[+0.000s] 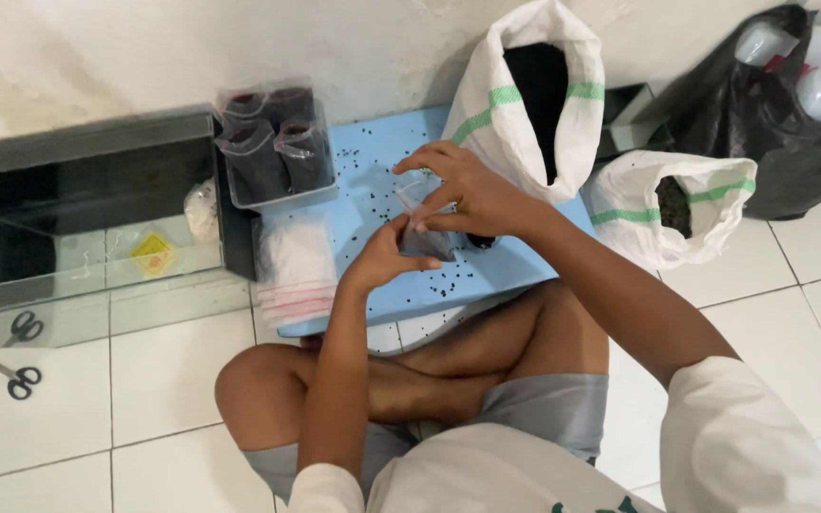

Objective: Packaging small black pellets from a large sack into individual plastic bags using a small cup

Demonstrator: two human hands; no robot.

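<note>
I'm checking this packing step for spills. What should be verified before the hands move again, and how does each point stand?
1. Small clear bag held by both hands: ok.
2. Left hand grips the bag's lower edge: ok.
3. Right hand pinches its top: ok.
4. Bag sealed: cannot tell.
5. Blue board free of loose black grains: not ok.
6. Tray of filled bags within reach: ok.

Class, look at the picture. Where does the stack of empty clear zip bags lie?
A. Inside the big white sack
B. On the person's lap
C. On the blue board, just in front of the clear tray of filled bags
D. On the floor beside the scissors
C: the zip bags lie on the blue board's left end, in front of the tray of dark filled bags.
</note>
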